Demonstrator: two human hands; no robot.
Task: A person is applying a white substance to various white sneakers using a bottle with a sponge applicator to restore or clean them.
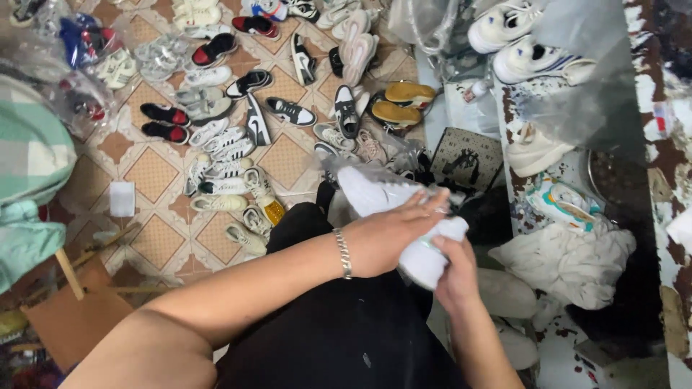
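A white sneaker (pixel 375 191) lies across my lap, partly inside a clear plastic bag (pixel 404 162). My left hand (pixel 393 230), with a silver bracelet on its wrist, rests flat over the shoe's middle. My right hand (pixel 455 277) comes up from below and grips the shoe's rear end together with a white cloth or wrap (pixel 429 259). My legs are in black trousers (pixel 339 338).
Many pairs of sneakers (pixel 238 137) lie spread on the patterned tile floor ahead. To the right, a paint-stained bench (pixel 569 331) holds white shoes (pixel 530 61), a crumpled white cloth (pixel 569 259) and a wipes packet (pixel 566 202). A wooden stool (pixel 76 317) stands at the lower left.
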